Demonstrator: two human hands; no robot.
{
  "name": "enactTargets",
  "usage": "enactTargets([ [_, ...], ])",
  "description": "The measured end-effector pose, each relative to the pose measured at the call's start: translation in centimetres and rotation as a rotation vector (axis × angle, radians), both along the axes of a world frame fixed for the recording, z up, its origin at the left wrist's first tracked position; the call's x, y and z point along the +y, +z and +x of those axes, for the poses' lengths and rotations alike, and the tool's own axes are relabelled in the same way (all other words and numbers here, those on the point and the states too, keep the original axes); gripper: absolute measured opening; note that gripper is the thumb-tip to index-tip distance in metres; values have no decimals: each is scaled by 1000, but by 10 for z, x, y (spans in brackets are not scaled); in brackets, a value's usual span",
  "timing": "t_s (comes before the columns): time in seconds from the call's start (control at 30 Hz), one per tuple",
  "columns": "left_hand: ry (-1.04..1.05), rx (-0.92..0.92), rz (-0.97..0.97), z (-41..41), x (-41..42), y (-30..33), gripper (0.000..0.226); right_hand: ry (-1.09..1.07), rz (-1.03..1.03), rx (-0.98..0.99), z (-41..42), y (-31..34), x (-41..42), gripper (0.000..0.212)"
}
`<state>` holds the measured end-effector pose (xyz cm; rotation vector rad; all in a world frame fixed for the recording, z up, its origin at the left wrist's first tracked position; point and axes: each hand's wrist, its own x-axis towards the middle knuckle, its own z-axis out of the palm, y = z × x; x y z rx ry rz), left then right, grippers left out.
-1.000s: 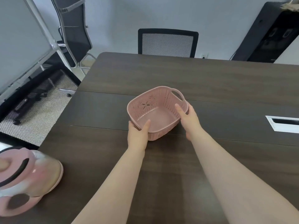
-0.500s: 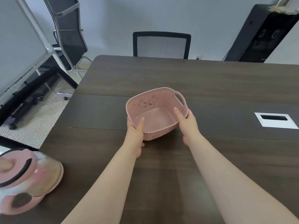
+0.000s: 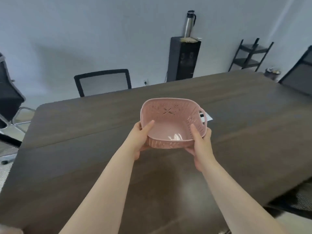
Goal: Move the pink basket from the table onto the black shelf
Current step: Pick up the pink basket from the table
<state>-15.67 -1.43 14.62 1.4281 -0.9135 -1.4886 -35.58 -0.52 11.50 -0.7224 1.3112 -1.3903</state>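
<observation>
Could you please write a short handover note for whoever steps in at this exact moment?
Left hand: gripping the near-left rim of the pink basket, thumb inside.
Right hand: gripping the near-right rim, thumb inside.
Basket: empty, held over the dark table, apparently off its surface.
Black shelf: open rack against the far wall, to the right, its tiers bare as far as visible.
Done: basket grasped, seemingly lifted.
Left: carry it round to the shelf, set it on a tier.

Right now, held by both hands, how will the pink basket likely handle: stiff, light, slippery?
The pink basket probably stays stiff: its rim keeps shape between the left hand and right hand. Likely light, being empty, thin and perforated. Its glossy floor hints at some slipperiness.
</observation>
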Motion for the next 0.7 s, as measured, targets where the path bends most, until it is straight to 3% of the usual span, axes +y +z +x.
enactTargets([
  [0.13,-194,2,-49,-87,9,30,56,-212,-19,-6,-72,34,52,25],
  [0.27,-436,71,-94,-176,42,38,41,-431,-37,7,-140,53,124,30],
  [0.47,-824,135,-60,-305,118,41,54,-814,-3,33,-226,63,247,44],
  [0.7,-1125,138,-122,-416,191,54,54,-1019,38,65,-305,73,351,44],
])
